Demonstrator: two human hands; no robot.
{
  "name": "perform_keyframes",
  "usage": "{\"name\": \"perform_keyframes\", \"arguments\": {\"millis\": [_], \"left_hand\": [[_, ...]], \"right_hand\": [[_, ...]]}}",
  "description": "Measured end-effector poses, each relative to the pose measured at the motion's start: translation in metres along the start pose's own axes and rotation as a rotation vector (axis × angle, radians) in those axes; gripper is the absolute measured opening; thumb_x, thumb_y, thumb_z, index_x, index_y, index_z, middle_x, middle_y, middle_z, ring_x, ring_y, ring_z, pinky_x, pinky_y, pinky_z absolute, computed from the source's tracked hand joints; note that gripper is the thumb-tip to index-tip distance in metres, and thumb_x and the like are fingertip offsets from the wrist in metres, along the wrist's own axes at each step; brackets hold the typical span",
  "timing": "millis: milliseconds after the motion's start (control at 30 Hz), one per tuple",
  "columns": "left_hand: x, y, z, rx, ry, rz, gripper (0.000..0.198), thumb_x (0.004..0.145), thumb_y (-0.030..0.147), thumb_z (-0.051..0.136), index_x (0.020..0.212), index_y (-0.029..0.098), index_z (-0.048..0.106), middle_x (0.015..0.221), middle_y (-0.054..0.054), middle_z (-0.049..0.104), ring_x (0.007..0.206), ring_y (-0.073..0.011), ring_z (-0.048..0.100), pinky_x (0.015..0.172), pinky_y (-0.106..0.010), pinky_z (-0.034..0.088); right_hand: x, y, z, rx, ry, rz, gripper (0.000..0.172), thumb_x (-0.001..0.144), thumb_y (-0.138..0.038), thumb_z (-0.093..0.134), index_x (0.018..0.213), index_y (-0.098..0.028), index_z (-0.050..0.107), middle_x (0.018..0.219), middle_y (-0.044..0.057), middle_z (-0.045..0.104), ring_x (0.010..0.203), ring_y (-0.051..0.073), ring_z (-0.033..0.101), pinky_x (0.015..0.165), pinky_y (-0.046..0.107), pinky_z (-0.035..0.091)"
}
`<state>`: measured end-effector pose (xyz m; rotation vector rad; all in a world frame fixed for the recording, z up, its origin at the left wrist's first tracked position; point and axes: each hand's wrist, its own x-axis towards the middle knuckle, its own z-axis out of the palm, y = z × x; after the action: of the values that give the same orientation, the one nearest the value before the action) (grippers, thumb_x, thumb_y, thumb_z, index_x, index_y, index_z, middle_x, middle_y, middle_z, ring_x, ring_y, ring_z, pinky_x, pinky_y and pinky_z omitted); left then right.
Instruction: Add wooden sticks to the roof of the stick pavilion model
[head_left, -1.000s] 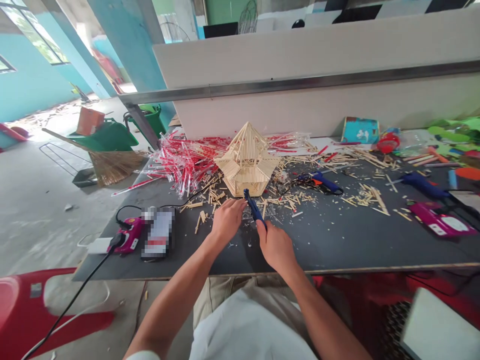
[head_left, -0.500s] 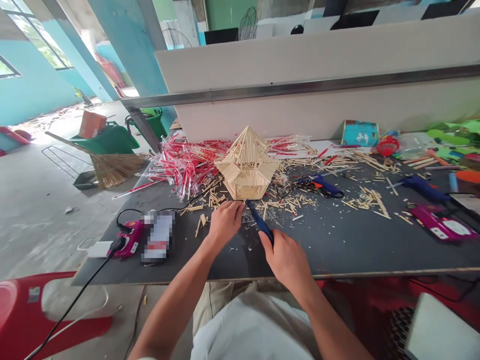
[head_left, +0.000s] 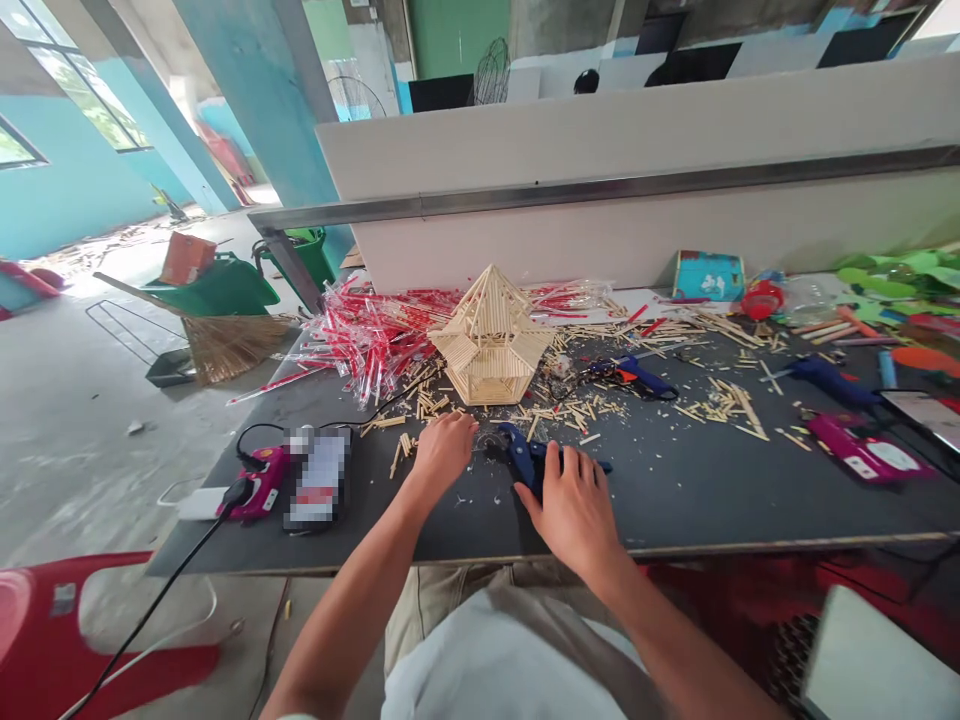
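Observation:
Blue hand cutters (head_left: 517,452) with a dark head lie on the black table, one handle showing past my fingers. My right hand (head_left: 577,505) rests over their handles, fingers apart and stretched out. To the left, my left hand (head_left: 444,448) hovers low at the table, thumb and fingers pinched together; whatever is between them is too small or hidden to make out. Just beyond both hands stands a small house-like model (head_left: 493,345) of pale thin sticks with a pointed roof, upright and untouched by either hand.
Stick offcuts (head_left: 592,408) are scattered around the model. Red-and-clear plastic wrappers (head_left: 367,335) pile up behind left. A blue glue gun (head_left: 637,378) lies right, another glue gun (head_left: 832,380) farther right. A phone (head_left: 319,480) and magenta power strip (head_left: 262,482) sit left.
The cutters have gone from upright in my right hand to lying flat on the table, and that hand's fingers have spread. My left hand stays pinched in nearly the same place.

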<state>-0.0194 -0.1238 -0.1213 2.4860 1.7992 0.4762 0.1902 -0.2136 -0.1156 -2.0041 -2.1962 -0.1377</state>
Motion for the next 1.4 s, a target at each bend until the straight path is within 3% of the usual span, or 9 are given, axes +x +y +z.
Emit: {"name": "perform_keyframes", "arguments": {"millis": [100, 267, 433, 533, 800, 1067, 1233, 1400], "left_hand": [[0.001, 0.0, 0.002, 0.012, -0.005, 0.014, 0.032, 0.108, 0.032, 0.042, 0.101, 0.022, 0.071, 0.102, -0.007, 0.073, 0.101, -0.0213, 0.07, 0.088, -0.031, 0.05], [0.001, -0.002, 0.003, 0.006, 0.01, 0.009, 0.027, 0.105, 0.031, 0.049, 0.113, 0.02, 0.072, 0.109, -0.009, 0.071, 0.111, -0.0257, 0.065, 0.1, -0.038, 0.048], [0.002, -0.001, 0.005, -0.024, 0.018, 0.018, 0.027, 0.104, 0.031, 0.05, 0.117, 0.02, 0.071, 0.113, -0.01, 0.071, 0.114, -0.0269, 0.063, 0.102, -0.04, 0.048], [0.003, -0.001, 0.005, -0.047, 0.044, 0.048, 0.026, 0.105, 0.03, 0.049, 0.113, 0.02, 0.072, 0.111, -0.009, 0.072, 0.11, -0.0261, 0.064, 0.1, -0.039, 0.048], [0.002, 0.002, 0.005, -0.067, 0.053, 0.095, 0.026, 0.104, 0.029, 0.049, 0.108, 0.021, 0.074, 0.106, -0.009, 0.073, 0.103, -0.0257, 0.066, 0.099, -0.041, 0.048], [0.006, 0.003, 0.001, -0.166, 0.023, 0.126, 0.026, 0.104, 0.028, 0.049, 0.107, 0.022, 0.074, 0.105, -0.007, 0.075, 0.1, -0.0232, 0.067, 0.094, -0.037, 0.051], [0.013, 0.006, -0.009, -0.222, 0.052, 0.165, 0.025, 0.105, 0.028, 0.049, 0.108, 0.022, 0.073, 0.109, -0.007, 0.074, 0.104, -0.0221, 0.067, 0.092, -0.035, 0.053], [0.019, 0.015, -0.032, -0.231, 0.078, 0.217, 0.026, 0.106, 0.029, 0.048, 0.109, 0.021, 0.072, 0.108, -0.007, 0.072, 0.101, -0.0209, 0.068, 0.088, -0.033, 0.053]], "right_hand": [[0.025, 0.019, -0.016, 0.154, -0.013, -0.091, 0.044, 0.097, -0.044, 0.064, 0.12, -0.008, 0.071, 0.117, 0.021, 0.068, 0.115, 0.038, 0.062, 0.1, 0.05, 0.05], [0.118, 0.059, -0.039, 0.513, 0.251, -0.148, 0.03, 0.099, -0.037, 0.057, 0.111, -0.015, 0.074, 0.112, 0.014, 0.074, 0.104, 0.029, 0.068, 0.097, 0.043, 0.052], [0.214, 0.072, -0.023, 0.532, 0.277, -0.088, 0.026, 0.096, -0.028, 0.054, 0.099, -0.016, 0.077, 0.094, 0.014, 0.076, 0.087, 0.028, 0.068, 0.088, 0.044, 0.053], [0.242, 0.069, -0.012, 0.489, 0.327, -0.072, 0.03, 0.095, -0.032, 0.058, 0.108, -0.014, 0.078, 0.097, 0.017, 0.074, 0.1, 0.031, 0.065, 0.096, 0.049, 0.05], [0.261, 0.069, -0.006, 0.409, 0.268, -0.137, 0.031, 0.094, -0.035, 0.063, 0.108, -0.012, 0.079, 0.097, 0.017, 0.075, 0.098, 0.032, 0.067, 0.098, 0.051, 0.049], [0.274, 0.072, -0.014, 0.573, 0.187, -0.06, 0.012, 0.079, -0.029, 0.076, 0.086, -0.02, 0.075, 0.082, 0.006, 0.074, 0.083, 0.026, 0.07, 0.086, 0.044, 0.055], [0.277, 0.071, -0.008, 0.743, 0.252, -0.045, 0.012, 0.071, -0.022, 0.077, 0.077, -0.022, 0.067, 0.076, 0.001, 0.071, 0.075, 0.02, 0.067, 0.08, 0.038, 0.055], [0.27, 0.073, -0.002, 0.78, 0.405, 0.033, 0.01, 0.078, -0.017, 0.069, 0.078, -0.022, 0.06, 0.083, 0.004, 0.07, 0.082, 0.021, 0.067, 0.086, 0.04, 0.054]]}}
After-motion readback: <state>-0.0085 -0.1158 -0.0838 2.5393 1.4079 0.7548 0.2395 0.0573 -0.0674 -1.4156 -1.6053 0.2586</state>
